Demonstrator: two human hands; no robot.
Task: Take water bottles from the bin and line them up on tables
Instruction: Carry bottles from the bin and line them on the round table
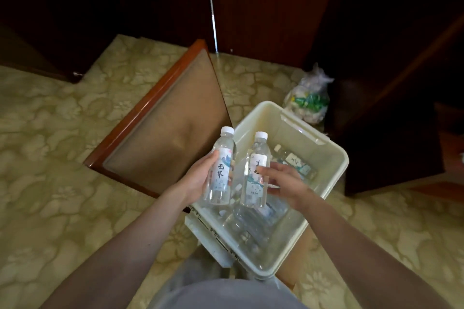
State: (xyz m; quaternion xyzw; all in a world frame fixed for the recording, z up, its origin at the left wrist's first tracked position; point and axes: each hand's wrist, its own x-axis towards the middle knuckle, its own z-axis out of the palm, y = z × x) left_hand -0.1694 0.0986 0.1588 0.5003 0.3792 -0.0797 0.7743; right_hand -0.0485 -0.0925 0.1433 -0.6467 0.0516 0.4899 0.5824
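Fingers (270, 170) on bottles (222, 168); chair (160, 130) nr bin (337, 158)

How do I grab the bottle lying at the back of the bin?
From above, grip the lying bottle round its labelled middle. It lies flat by the bin wall, so its upper side is the open one.

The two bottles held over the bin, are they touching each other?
Apart. The head view shows a strip of the inside of the bin between the left bottle and the right bottle along their whole length.
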